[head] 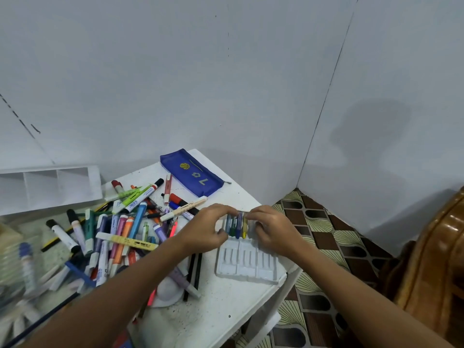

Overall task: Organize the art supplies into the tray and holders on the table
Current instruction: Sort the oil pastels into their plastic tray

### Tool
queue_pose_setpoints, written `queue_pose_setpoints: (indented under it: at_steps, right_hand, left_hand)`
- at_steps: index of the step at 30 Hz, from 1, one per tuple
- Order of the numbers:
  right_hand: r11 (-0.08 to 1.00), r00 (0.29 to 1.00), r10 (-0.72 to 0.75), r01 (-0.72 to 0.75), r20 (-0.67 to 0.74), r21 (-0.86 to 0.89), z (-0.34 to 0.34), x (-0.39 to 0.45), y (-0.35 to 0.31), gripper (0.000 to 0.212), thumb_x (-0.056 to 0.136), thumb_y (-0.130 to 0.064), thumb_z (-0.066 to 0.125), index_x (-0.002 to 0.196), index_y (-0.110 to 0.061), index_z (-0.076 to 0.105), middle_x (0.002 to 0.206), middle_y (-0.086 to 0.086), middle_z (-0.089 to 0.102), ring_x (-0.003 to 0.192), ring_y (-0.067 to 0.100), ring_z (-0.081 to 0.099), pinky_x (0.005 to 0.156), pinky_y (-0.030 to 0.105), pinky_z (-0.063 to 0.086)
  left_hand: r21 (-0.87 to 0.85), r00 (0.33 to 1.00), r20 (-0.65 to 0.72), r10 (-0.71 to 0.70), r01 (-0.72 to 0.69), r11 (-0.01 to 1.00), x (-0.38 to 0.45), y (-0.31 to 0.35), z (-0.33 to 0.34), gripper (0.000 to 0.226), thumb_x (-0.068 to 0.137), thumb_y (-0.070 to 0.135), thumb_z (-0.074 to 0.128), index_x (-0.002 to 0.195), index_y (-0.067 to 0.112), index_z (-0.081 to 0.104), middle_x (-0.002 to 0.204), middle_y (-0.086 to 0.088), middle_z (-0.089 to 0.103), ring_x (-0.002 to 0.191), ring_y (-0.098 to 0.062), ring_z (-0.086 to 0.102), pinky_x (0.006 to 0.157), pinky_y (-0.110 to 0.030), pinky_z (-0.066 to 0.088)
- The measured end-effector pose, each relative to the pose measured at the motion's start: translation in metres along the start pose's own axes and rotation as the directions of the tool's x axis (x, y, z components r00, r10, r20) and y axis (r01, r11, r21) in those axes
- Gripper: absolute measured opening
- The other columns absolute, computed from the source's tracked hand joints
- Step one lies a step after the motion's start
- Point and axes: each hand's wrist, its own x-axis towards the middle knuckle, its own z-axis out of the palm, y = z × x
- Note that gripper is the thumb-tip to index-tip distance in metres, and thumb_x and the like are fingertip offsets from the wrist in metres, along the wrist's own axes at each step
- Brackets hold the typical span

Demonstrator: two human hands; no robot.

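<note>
Nearest the viewer, below both sets of fingers, the empty slots of the clear plastic tray [247, 262] lie open on the white table [221, 302], with the table's right edge just beyond the tray's right side. The left hand [204, 228] and the right hand [272, 228] meet over the tray's far end, each with thumb and fingertips curled in a pinch on the small row of crayons [237, 225] between them; blue, green and yellow sticks show. To seat them well, it seems best to press each stick flat into its own slot, keeping the row parallel so none rides up on its neighbour. Left of the fingers the heap of markers [120, 227] crowds close, leaving little room that way; to the right the table drops off to the patterned floor [324, 229]. Beyond the fingertips lies the blue pencil pouch [192, 173], and farther left the white divided holder [50, 187].
</note>
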Motion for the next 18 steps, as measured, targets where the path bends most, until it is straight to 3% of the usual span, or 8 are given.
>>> queue_pose_setpoints:
  at_steps: [3,7,10,15,18]
  right_hand:
    - [0.999,0.997,-0.044,0.043,-0.056,-0.023,-0.002,0.000,-0.002,0.032,0.084,-0.015,0.049,0.099,-0.004,0.075,0.099,0.008,0.072,0.090,0.022,0.064,0.076,0.040,0.054]
    - [0.994,0.995,-0.074,0.079,0.070,-0.072,0.000,-0.004,0.002,0.035,0.089,-0.026,0.046,0.106,-0.013,0.074,0.110,0.003,0.070,0.102,0.017,0.061,0.087,0.043,0.049]
    - [0.991,0.994,-0.066,0.075,0.086,-0.108,0.005,-0.007,0.006,0.032,0.091,-0.025,0.050,0.111,-0.016,0.073,0.117,0.004,0.069,0.109,0.018,0.060,0.091,0.044,0.047]
    - [0.985,0.997,-0.035,0.046,0.069,-0.167,0.008,-0.011,0.007,0.038,0.093,-0.034,0.043,0.115,-0.018,0.070,0.125,0.002,0.065,0.122,0.022,0.053,0.094,0.046,0.042]
    - [0.981,0.995,-0.009,0.028,0.100,-0.192,0.009,-0.011,0.008,0.044,0.095,-0.038,0.036,0.121,-0.020,0.068,0.134,0.002,0.060,0.130,0.025,0.047,0.100,0.048,0.037]
  left_hand:
    - [0.156,0.995,0.079,0.059,-0.071,0.985,0.002,-0.001,-0.003,0.046,0.079,0.005,0.062,0.125,0.012,0.064,0.128,-0.004,0.063,0.129,-0.015,0.048,0.107,-0.026,0.037]
    - [0.311,0.957,0.223,0.184,-0.249,0.917,-0.001,-0.002,0.001,0.045,0.084,0.012,0.058,0.128,0.008,0.063,0.135,-0.005,0.059,0.138,-0.026,0.040,0.112,-0.041,0.033]
    - [0.386,0.953,0.249,0.172,-0.261,0.885,-0.001,-0.003,0.002,0.046,0.089,0.016,0.055,0.134,0.008,0.058,0.143,-0.006,0.053,0.142,-0.027,0.034,0.113,-0.046,0.031]
    - [0.424,0.943,0.302,0.144,-0.268,0.865,0.002,-0.004,0.005,0.051,0.096,0.022,0.047,0.145,0.010,0.044,0.157,-0.003,0.032,0.150,-0.021,0.014,0.117,-0.038,0.018]
    - [0.401,0.942,0.311,0.125,-0.249,0.881,0.004,-0.005,0.006,0.051,0.096,0.018,0.048,0.146,0.008,0.042,0.156,-0.004,0.033,0.148,-0.018,0.022,0.120,-0.034,0.018]
